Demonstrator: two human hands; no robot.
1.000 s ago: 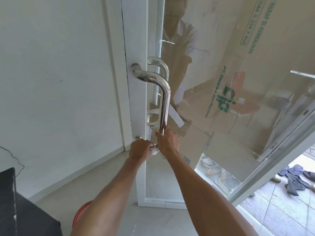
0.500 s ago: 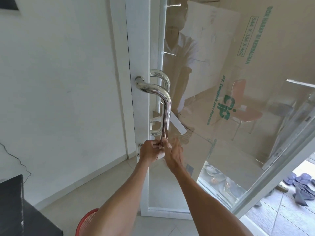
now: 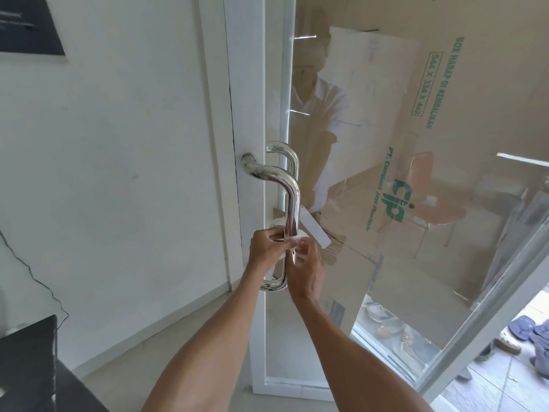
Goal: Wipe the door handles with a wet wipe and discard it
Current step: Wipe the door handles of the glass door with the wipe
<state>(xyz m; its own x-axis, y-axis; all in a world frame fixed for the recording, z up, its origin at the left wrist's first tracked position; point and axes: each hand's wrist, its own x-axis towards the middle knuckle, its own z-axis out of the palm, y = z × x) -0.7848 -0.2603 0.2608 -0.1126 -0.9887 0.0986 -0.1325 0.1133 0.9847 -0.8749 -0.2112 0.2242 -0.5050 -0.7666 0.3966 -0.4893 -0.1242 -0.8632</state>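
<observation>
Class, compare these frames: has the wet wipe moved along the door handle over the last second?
Yes. The wet wipe has moved up the door handle, from its bottom bend to the lower straight bar.

White wall [image 3: 118, 144], cardboard box [image 3: 430, 144] behind glass, orange chair [image 3: 439, 209], sandals [image 3: 528, 331] outside, black cable [image 3: 29, 263].

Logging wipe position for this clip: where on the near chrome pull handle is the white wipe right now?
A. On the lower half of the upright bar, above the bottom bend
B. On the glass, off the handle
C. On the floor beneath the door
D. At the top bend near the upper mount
A: both hands, left hand and right hand, pinch the wipe around the upright bar of the handle, above its bottom bend.
</observation>
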